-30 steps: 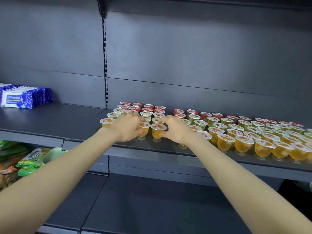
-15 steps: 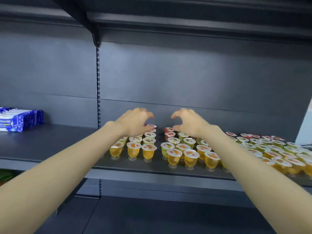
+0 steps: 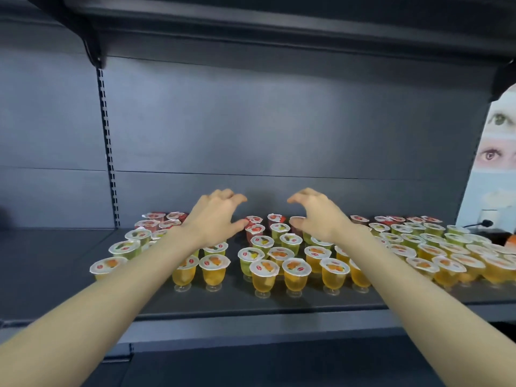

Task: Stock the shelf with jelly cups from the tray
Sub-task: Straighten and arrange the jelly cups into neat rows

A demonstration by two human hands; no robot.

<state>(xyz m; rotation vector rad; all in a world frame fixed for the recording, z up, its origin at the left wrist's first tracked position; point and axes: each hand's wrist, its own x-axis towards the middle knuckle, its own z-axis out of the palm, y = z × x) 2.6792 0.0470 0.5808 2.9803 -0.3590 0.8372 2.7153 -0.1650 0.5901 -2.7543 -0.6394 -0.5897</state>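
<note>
Left hand [image 3: 215,219] and right hand [image 3: 318,216] above rear rows, both grips spread, fingers curled, holding nothing. Jelly cups [image 3: 265,272] upright on shelf [image 3: 55,275], rowed by colour: red rear, green middle, orange front, likely for display. Tray unseen.

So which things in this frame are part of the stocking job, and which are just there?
Part of the job:
- jelly cups, standing in rows
- shelf they stand on
- left hand and right hand, both open and empty above the cups

Just there:
- poster at the far right
- plug beneath it
</note>
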